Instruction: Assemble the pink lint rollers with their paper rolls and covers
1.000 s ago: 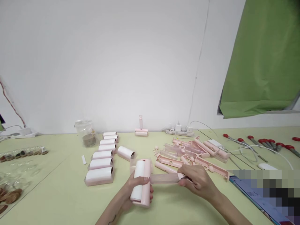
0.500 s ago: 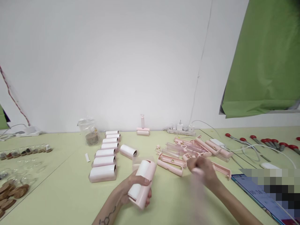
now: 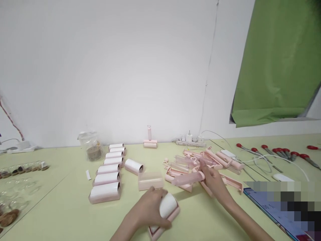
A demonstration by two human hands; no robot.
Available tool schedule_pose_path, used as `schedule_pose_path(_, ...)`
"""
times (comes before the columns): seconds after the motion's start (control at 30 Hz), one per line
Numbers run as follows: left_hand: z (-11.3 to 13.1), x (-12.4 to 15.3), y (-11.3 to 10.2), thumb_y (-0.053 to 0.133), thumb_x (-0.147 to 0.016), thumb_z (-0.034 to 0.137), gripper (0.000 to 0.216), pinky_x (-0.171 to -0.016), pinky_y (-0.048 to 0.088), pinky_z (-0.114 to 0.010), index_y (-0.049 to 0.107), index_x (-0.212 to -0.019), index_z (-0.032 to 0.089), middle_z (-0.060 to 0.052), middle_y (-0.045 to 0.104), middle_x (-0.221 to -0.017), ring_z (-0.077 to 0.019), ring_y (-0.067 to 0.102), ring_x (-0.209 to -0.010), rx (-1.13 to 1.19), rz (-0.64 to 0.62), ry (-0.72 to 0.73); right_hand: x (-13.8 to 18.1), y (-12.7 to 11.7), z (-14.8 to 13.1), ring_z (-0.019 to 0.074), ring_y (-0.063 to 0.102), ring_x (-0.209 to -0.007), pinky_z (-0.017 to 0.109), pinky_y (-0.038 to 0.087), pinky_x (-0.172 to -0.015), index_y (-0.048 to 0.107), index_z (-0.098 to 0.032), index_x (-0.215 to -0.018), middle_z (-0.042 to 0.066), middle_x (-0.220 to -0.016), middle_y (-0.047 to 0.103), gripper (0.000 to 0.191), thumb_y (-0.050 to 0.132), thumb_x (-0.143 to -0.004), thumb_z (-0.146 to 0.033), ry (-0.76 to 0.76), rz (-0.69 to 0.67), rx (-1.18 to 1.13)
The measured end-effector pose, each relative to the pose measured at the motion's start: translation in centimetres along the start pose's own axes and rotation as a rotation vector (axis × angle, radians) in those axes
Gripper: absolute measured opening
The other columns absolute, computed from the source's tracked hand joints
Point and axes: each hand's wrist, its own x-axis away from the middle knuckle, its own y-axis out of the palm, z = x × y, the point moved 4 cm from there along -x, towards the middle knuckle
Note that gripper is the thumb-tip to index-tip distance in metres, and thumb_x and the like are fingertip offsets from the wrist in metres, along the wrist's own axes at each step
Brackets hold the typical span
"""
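My left hand [image 3: 150, 209] grips a lint roller head at the table's near side. Its white paper roll [image 3: 168, 205] sits against a pink frame [image 3: 174, 214], partly covered by my fingers. A pale pink translucent handle [image 3: 185, 179] points leftward from my right hand [image 3: 212, 180], whose fingers are closed round its end. Below and behind that hand lie pink frames [image 3: 232, 182], clear handles [image 3: 179, 166] and small pink hooks [image 3: 165, 163]. Beyond the left hand stands a clear pinkish cover [image 3: 150, 181]. A loose white roll [image 3: 134, 165] rests to its left.
White rolls in clear covers [image 3: 105, 192] form a row at left. An assembled lint roller [image 3: 149, 143] stands by the wall near a power strip [image 3: 190, 143]. A plastic bag [image 3: 94, 152], red-ended tools [image 3: 277, 150], cables and a phone [image 3: 268, 207] surround the work area.
The handle in my right hand has swung from hanging toward me to pointing left. My left hand has moved right and lower with the roller head, turning it over.
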Motion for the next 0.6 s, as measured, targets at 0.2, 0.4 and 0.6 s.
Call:
schedule_pose_path(0.2, 4.5, -0.5, -2.2, 0.073, -0.039, 0.051, 0.104, -0.094, 0.023, -0.044, 0.032, -0.128, 0.018, -0.012, 0.039, -0.124, -0.0365, 0.026, -0.114, 0.036, 0.352, 0.222, 1.8, 1.3, -0.9, 0.013, 0.038, -0.047, 0.023, 0.03, -0.045, 0.032, -0.02, -0.051, -0.003, -0.047, 0.035, 0.044, 0.03, -0.083, -0.052, -0.122, -0.119, 0.234)
schedule_pose_path(0.4, 5.8, -2.9, 0.8, 0.048, -0.073, 0.027, 0.024, -0.07, 0.036, -0.037, 0.056, -0.094, 0.019, -0.01, 0.059, -0.08, -0.0283, 0.052, -0.076, -0.207, 0.263, 0.235, 3.5, 1.8, -3.4, 0.0174, 0.051, -0.079, 0.025, 0.042, -0.068, 0.051, -0.024, -0.088, 0.002, -0.082, 0.055, 0.026, 0.038, -0.082, -0.046, -0.136, -0.399, -0.074)
schedule_pose_path(0.6, 3.8, -0.8, 0.8, 0.05, -0.071, 0.021, 0.007, -0.056, 0.037, -0.033, 0.054, -0.065, 0.022, -0.009, 0.056, -0.064, -0.0251, 0.053, -0.06, -0.248, 0.187, 0.285, 6.8, 1.3, -3.9, 0.0111, 0.046, -0.057, 0.022, 0.04, -0.055, 0.052, -0.021, -0.067, -0.003, -0.06, 0.046, 0.036, 0.04, -0.08, -0.052, 0.013, -1.065, -0.169)
